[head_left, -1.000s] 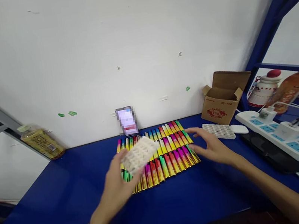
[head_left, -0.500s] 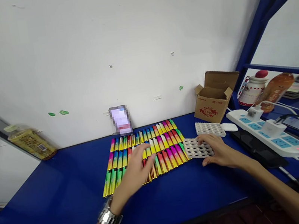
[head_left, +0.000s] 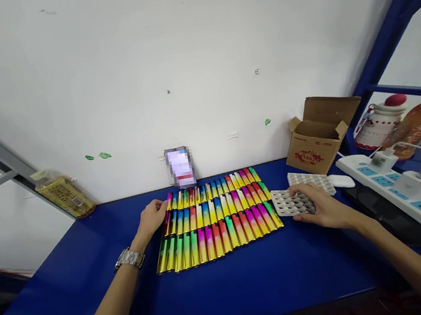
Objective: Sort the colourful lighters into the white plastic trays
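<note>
Three rows of shiny multicoloured lighters (head_left: 207,240) lie side by side on the blue table. My left hand (head_left: 151,221) is at the left end of the back row, its fingers bent together against the outermost lighter (head_left: 170,201). Part of that contact is hidden by the fingers. On the other side, my right hand (head_left: 318,207) grips a pale tray with rows of holes (head_left: 285,203), thumb at the near edge and fingers over the top. The tray lies close to the right ends of the rows. A second holed tray (head_left: 310,180) sits just behind it.
An open cardboard box (head_left: 307,150) stands by the wall. A phone (head_left: 180,167) leans behind the lighters. At right are a white case (head_left: 342,181), a dark flat device (head_left: 391,216) and a power strip (head_left: 404,196) with plugs. A yellow bottle (head_left: 63,194) stands left.
My left hand has moved left from above the lighters to the end of the back row, uncovering the middle. My right hand stays on the tray. The view has shifted slightly.
</note>
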### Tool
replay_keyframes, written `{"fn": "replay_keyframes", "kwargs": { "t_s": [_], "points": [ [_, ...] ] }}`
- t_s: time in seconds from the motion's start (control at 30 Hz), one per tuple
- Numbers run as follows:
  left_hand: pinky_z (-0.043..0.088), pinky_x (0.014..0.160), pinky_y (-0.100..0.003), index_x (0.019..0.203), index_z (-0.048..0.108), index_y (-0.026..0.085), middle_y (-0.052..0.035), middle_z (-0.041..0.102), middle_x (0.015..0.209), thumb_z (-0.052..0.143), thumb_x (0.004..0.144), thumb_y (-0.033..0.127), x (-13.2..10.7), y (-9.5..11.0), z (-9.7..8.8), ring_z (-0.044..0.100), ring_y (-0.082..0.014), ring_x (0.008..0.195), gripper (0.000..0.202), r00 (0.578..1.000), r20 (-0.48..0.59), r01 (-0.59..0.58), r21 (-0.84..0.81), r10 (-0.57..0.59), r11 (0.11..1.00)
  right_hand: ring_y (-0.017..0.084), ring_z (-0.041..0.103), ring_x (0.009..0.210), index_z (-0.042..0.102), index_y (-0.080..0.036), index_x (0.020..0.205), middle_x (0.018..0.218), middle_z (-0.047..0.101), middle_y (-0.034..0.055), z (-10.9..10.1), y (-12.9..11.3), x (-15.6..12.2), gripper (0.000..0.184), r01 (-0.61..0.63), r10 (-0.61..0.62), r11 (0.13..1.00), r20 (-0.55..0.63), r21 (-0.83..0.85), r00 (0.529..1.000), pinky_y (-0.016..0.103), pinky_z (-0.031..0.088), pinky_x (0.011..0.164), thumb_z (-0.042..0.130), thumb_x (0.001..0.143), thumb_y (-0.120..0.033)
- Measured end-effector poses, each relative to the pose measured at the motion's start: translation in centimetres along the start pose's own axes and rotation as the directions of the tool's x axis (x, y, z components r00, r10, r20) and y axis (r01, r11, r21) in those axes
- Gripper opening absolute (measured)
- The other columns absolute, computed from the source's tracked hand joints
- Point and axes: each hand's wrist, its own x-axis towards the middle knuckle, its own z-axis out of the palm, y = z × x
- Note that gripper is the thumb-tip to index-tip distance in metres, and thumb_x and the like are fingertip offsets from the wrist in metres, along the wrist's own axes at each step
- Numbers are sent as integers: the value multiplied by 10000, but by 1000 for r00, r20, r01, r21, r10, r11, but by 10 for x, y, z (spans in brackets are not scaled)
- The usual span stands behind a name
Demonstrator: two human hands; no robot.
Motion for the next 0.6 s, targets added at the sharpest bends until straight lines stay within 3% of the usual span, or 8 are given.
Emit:
{"fn": "replay_keyframes", "kwargs": {
  "t_s": [0.23, 0.33, 0.4, 0.53, 0.6],
  "points": [
    [414, 585, -267, 721, 583, 197, -57, 692, 704, 480, 780, 445, 16, 1, 8, 656, -238, 737, 274, 998, 42, 44, 46, -46, 998, 318, 474, 1176, 532, -231, 1055, 1261, 545, 113, 2, -8, 4, 426, 5, -5, 1000, -34, 6, 999, 479, 361, 978, 607, 754, -523],
    [402, 569, -267, 701, 576, 197, -57, 682, 666, 499, 762, 431, 19, 1, 9, 654, -241, 716, 253, 997, 42, 64, 61, -67, 996, 325, 476, 1159, 537, -237, 1062, 1254, 550, 116, 3, -34, 20, 467, 56, -56, 998, -37, 18, 998, 486, 366, 958, 621, 743, -568],
    [394, 556, -270, 691, 572, 198, -61, 678, 654, 504, 757, 427, 19, 2, 9, 652, -243, 695, 248, 996, 45, 70, 65, -73, 995, 323, 466, 1155, 539, -244, 1065, 1251, 550, 112, 8, -59, 38, 483, 161, -162, 986, 29, 33, 986, 484, 376, 935, 600, 752, -606],
    [376, 528, -279, 593, 544, 206, -68, 643, 581, 523, 747, 403, 18, 6, 6, 650, -259, 656, 251, 996, 54, 68, 78, -72, 995, 303, 467, 1112, 540, -234, 1054, 1191, 566, 96, 29, -104, 81, 488, 302, -308, 951, 124, 67, 943, 487, 367, 925, 590, 762, -622],
    [366, 518, -285, 494, 494, 216, -68, 595, 509, 523, 752, 404, 17, 7, 4, 646, -269, 622, 321, 996, 65, 58, 88, -64, 994, 309, 454, 1122, 540, -235, 1060, 1202, 557, 97, 42, -118, 97, 489, 306, -317, 948, 174, 85, 932, 485, 378, 911, 611, 752, -608]
  ]
}}
